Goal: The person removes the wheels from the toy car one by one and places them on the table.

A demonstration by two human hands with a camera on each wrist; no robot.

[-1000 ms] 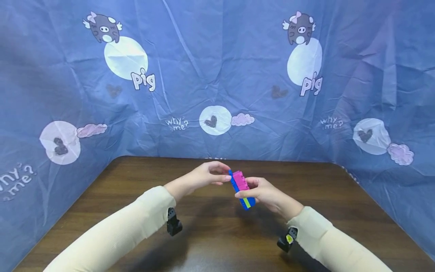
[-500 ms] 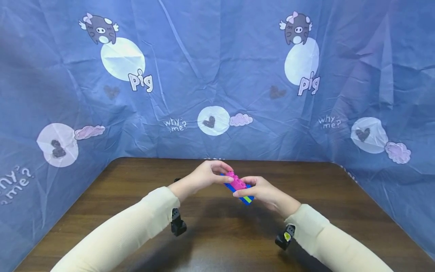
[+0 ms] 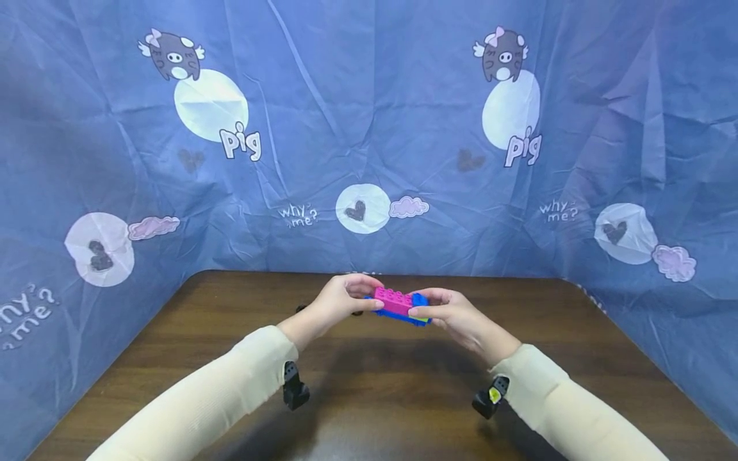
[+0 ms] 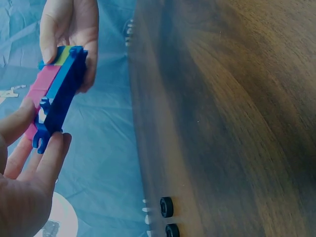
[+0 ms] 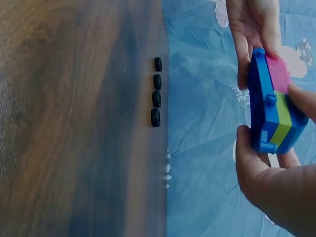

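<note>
Above the table, both hands hold a toy brick build between them. It has a long blue base [image 3: 398, 317], studded pink bricks [image 3: 393, 299] on top, and a yellow-green brick [image 5: 281, 118] beside a blue brick [image 5: 296, 126]. My left hand [image 3: 343, 302] grips the left end, thumb against the pink side. At the other end my right hand [image 3: 464, 320] grips the blue and yellow-green part, its thumb in front. In the left wrist view, small blue hooks [image 4: 39, 140] stick out of the base's near end. The palms partly hide both ends.
Several small black wheels [image 5: 156, 98] stand in a row near the far table edge, mostly hidden behind my left hand in the head view. The brown wooden table [image 3: 369, 410] ends at a blue printed cloth [image 3: 369, 128] hanging behind it.
The build has turned from steeply slanted to nearly level, studs up. My left hand has gone from touching its upper end to gripping it; my right hand has risen slightly.
</note>
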